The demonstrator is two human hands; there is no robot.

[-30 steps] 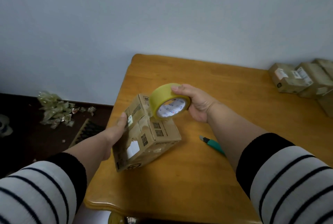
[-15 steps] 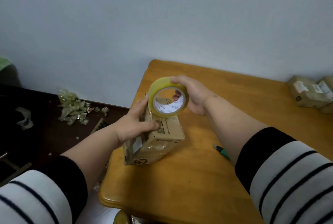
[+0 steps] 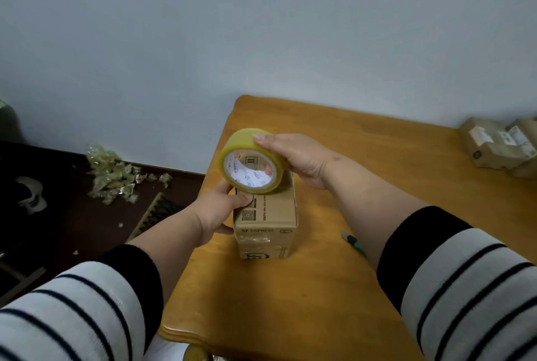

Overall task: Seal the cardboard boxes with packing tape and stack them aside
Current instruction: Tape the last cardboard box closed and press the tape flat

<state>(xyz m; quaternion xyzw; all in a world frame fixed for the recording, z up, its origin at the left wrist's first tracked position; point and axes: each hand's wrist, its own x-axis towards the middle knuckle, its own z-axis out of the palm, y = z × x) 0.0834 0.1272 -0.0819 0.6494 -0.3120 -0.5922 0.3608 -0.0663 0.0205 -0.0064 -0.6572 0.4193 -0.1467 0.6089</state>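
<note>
Right hand (image 3: 302,158) grips the yellow tape roll (image 3: 252,161), fingers curled over its rim and through its core, above the cardboard box (image 3: 268,222) standing near the wooden table's (image 3: 377,157) left edge, while the left hand (image 3: 220,209) clasps the box's left side, thumb on top.

I read "SF EXPRESS" on near face of cardboard box (image 3: 266,225). QR code and line of small print on its top, illegible to me. Blue-red logo print inside tape roll (image 3: 252,165) core, unreadable. White labels on far boxes (image 3: 497,142), too blurred.
</note>
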